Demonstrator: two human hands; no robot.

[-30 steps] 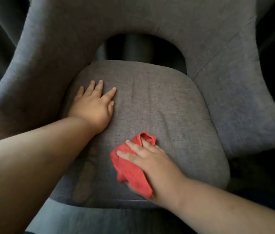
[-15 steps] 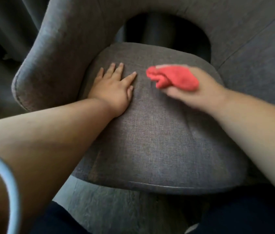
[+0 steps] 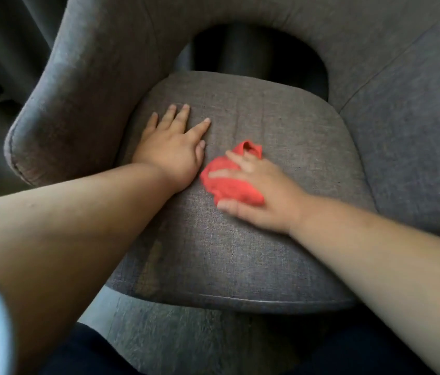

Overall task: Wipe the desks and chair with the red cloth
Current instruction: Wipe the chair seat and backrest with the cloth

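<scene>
One red cloth (image 3: 229,182), one grey chair (image 3: 267,239), your two hands.
Your right hand (image 3: 259,196) pressed the bunched cloth onto the seat, grip spread; just left of it, your left hand (image 3: 173,150) lay flat, fingers straight.

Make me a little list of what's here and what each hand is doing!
place: grey chair, seat cushion
cloth: red, bunched, on the seat
right hand: presses the cloth onto the seat, thumb beside it
left hand: flat on the seat, fingers spread, holds nothing
hands: close, not touching
</scene>
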